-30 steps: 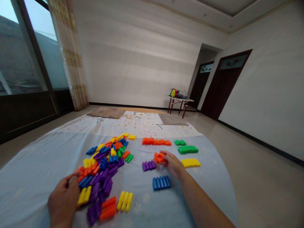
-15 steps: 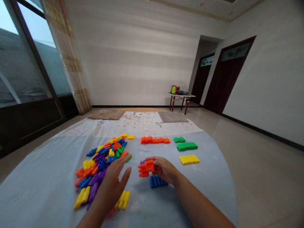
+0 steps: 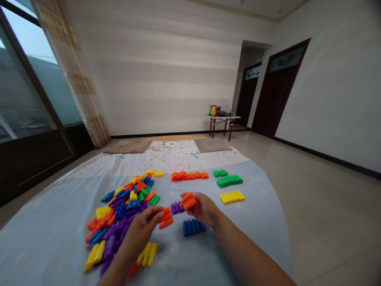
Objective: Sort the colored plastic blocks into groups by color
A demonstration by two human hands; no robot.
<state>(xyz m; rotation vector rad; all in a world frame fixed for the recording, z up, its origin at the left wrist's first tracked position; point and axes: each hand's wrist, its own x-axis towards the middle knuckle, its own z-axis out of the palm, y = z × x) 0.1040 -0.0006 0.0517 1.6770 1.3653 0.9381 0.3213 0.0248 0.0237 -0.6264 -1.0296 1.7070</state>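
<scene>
My left hand [image 3: 149,222] pinches an orange plastic block [image 3: 166,218] made of joined tubes, just right of a mixed pile. A second orange block [image 3: 189,201] is gripped by the fingers of my right hand [image 3: 204,208]. Between the hands lies a purple block row [image 3: 177,207] on the cloth, partly behind my right fingertips. Under my right hand sits a blue block row [image 3: 193,227]. The heap of purple, blue, orange, yellow and green blocks [image 3: 120,214] spreads left of my left hand, whose forearm covers part of it.
Beyond the hands stand an orange row [image 3: 189,176], two green rows [image 3: 229,180] and a yellow row [image 3: 232,197]. Yellow blocks [image 3: 148,254] lie near my left forearm. The round table wears a blue cloth [image 3: 253,246]. A small side table [image 3: 224,117] stands by the far wall.
My left hand, open before, has closed on an orange block. The orange blocks that were together in my right hand are now split between both hands. The view has shifted slightly.
</scene>
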